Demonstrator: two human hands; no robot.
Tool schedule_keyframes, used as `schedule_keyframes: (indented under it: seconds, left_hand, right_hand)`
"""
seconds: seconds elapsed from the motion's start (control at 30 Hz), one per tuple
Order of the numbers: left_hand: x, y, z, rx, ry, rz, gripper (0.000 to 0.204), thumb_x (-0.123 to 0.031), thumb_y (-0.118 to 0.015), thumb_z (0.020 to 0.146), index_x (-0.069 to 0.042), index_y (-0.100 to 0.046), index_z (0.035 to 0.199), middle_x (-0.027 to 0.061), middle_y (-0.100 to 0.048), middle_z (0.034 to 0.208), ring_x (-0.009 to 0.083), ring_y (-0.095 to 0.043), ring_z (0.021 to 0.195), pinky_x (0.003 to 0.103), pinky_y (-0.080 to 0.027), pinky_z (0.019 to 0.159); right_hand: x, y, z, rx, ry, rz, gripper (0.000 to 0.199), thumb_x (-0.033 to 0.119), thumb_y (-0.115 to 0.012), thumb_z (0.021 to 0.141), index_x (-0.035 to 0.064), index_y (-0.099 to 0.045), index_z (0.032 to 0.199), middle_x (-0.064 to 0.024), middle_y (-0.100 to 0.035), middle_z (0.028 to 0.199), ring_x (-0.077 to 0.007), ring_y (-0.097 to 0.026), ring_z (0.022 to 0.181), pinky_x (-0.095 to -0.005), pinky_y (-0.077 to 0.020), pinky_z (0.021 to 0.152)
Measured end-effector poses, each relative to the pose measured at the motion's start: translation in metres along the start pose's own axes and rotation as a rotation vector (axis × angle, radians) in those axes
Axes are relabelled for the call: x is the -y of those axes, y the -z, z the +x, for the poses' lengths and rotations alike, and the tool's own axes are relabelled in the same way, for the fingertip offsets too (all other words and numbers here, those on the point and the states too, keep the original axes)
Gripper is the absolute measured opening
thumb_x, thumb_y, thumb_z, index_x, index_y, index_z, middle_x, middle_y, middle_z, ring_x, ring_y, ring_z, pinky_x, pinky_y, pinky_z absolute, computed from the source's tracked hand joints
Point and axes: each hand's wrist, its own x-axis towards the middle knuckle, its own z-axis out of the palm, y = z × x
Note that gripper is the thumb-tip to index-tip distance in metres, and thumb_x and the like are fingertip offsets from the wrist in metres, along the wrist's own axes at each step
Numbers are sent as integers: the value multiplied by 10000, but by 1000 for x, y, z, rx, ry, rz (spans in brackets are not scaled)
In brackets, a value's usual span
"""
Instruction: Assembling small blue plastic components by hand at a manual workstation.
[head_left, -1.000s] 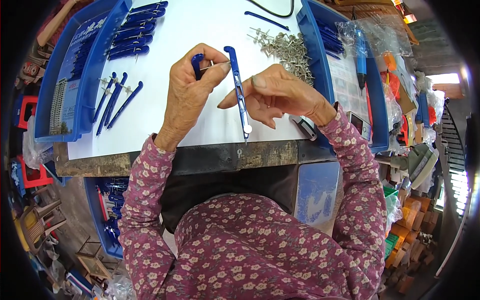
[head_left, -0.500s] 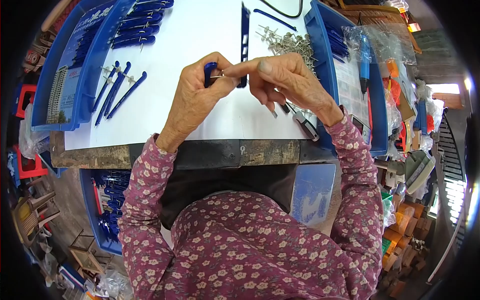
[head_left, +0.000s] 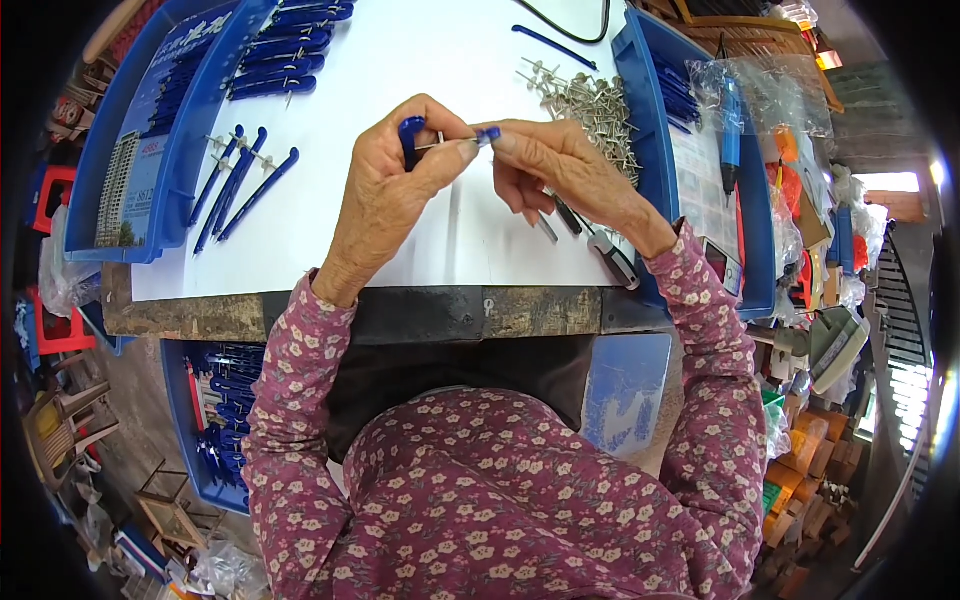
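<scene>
My left hand (head_left: 390, 190) is closed around a blue plastic piece with a curved end (head_left: 408, 132), held above the white table sheet. A thin metal pin (head_left: 435, 146) shows between its thumb and forefinger. My right hand (head_left: 575, 165) meets it at the fingertips, pinching a small blue end (head_left: 488, 134). Whether both blue parts belong to one piece is hidden by the fingers. Right of my hands lies a heap of metal pins with round heads (head_left: 590, 108). A grey and black tool (head_left: 612, 258) rests partly under my right hand.
Several blue pieces with pins (head_left: 240, 185) lie at the left, with a stacked row (head_left: 280, 60) behind. Blue trays stand at the left (head_left: 165, 215) and right (head_left: 650, 140). One loose blue strip (head_left: 553, 47) lies at the back. A wooden table edge (head_left: 540, 312) runs nearest me.
The long slotted blue strip beyond my hands no longer shows at length; a short blue end now sits at the fingertips. My right hand's fingers have drawn into a pinch.
</scene>
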Motion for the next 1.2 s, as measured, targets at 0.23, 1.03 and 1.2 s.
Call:
schedule_keyframes:
  seconds: [0.23,1.03,1.2]
  left_hand:
    - [7,1,9,-83,-79,24,60,-100,-590,830,-43,-573,833,-83,-369,589,9,-291,499,173,-209,440]
    - [-12,-1,10,86,-66,150,89,-150,-595,816,-65,-568,816,-49,-471,639,32,-396,572,164,-309,520]
    - [-3,3,12,57,-30,148,72,-139,-597,812,-72,-570,812,-59,-446,615,24,-372,545,164,-292,505]
  right_hand:
    - [6,2,-5,179,-73,178,504,368,-410,949,-93,-575,1067,-34,-504,484,-46,-376,326,-161,-327,344]
    - [12,12,-6,56,-15,36,577,471,-367,934,-3,-490,1238,-26,-496,499,-50,-423,342,-182,-280,293]
    - [20,6,-12,320,95,233,629,499,-390,912,-28,-468,1247,-26,-515,522,-51,-438,345,-172,-291,297]
